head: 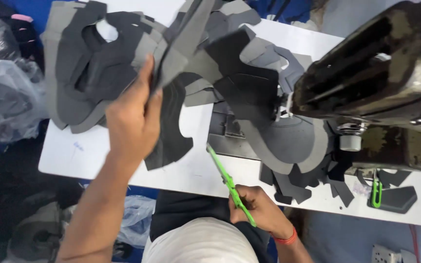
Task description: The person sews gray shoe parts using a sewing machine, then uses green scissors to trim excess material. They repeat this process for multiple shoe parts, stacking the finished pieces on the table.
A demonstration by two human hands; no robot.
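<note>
My left hand (131,119) is raised over the white table (74,156) and grips a grey and black cut fabric piece (181,44) between thumb and fingers. The piece hangs from a chain of joined dark shoe-upper pieces (249,78) leading to the sewing machine. My right hand (257,209), with a red band at the wrist, sits at the table's near edge and holds green-handled thread snips (227,182), their tip pointing up toward the hanging black piece (171,131).
A pile of grey and black cut pieces (88,68) covers the table's far left. The dark sewing machine head (376,78) fills the right. Small black pieces (308,187) and a second green snip (376,192) lie at the front right. Plastic bags (6,92) stand left.
</note>
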